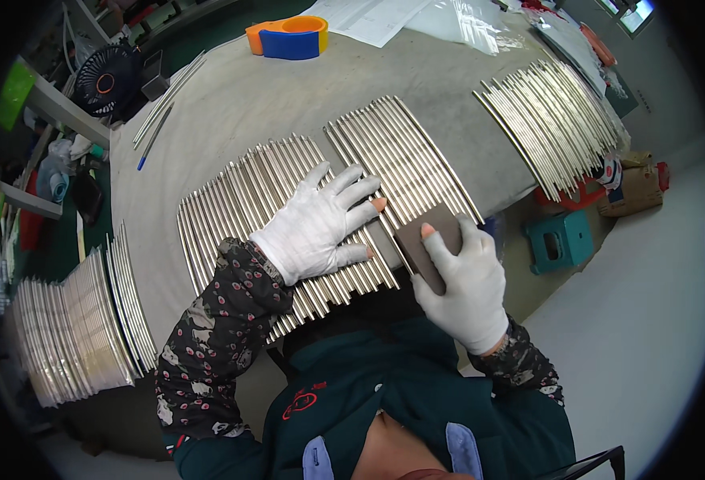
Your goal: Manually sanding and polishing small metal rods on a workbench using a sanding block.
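Slim, shiny metal rods lie side by side on the grey table in front of me. My left hand [320,220], in a white glove with some fingertips bare, rests flat with fingers spread on the left batch of rods [240,192]. My right hand [472,280], gloved the same way, grips a brown sanding block [431,240] between thumb and fingers. The block sits over the near end of the right batch of rods [396,156], by the table's front edge. Its underside is hidden, so I cannot tell how firmly it touches the rods.
More rods [552,124] are laid out at the far right, and wrapped bundles [76,324] at the left. An orange and blue tape dispenser [292,40], papers [368,18] and a pen [154,138] lie at the back. Right of the table stands a teal stool [559,240]; a fan [106,78] is far left.
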`<state>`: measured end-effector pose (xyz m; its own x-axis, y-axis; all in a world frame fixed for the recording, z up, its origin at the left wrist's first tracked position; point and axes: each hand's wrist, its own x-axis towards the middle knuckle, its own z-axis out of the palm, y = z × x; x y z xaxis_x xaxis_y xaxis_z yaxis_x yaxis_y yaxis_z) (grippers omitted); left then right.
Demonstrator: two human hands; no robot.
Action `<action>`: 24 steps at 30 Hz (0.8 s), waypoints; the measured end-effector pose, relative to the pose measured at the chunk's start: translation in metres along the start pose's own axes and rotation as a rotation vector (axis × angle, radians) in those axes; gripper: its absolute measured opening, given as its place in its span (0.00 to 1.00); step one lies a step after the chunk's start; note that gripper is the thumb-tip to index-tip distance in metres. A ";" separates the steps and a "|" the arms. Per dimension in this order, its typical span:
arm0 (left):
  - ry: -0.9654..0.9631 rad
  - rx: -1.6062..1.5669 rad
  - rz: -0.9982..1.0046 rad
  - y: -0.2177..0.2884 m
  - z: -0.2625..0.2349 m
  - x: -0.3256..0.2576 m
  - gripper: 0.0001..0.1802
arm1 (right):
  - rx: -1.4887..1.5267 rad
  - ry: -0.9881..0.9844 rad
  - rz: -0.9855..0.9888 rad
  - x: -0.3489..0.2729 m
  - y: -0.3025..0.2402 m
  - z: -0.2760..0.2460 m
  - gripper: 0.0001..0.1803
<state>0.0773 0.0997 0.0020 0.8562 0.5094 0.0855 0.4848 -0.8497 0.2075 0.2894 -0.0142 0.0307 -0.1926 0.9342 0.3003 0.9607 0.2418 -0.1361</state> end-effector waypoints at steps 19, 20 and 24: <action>0.047 0.020 0.021 0.000 0.002 -0.001 0.38 | 0.090 0.028 0.056 -0.024 0.016 -0.014 0.33; 0.046 0.022 0.021 0.000 0.001 -0.002 0.38 | 0.086 0.024 0.055 -0.025 0.016 -0.014 0.33; 0.064 0.051 0.035 0.002 -0.002 -0.003 0.36 | 0.104 0.005 0.059 -0.025 0.014 -0.011 0.33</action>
<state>0.0749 0.0969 0.0042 0.8607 0.4854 0.1539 0.4644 -0.8722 0.1537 0.3101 -0.0365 0.0313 -0.1350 0.9464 0.2934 0.9444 0.2125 -0.2509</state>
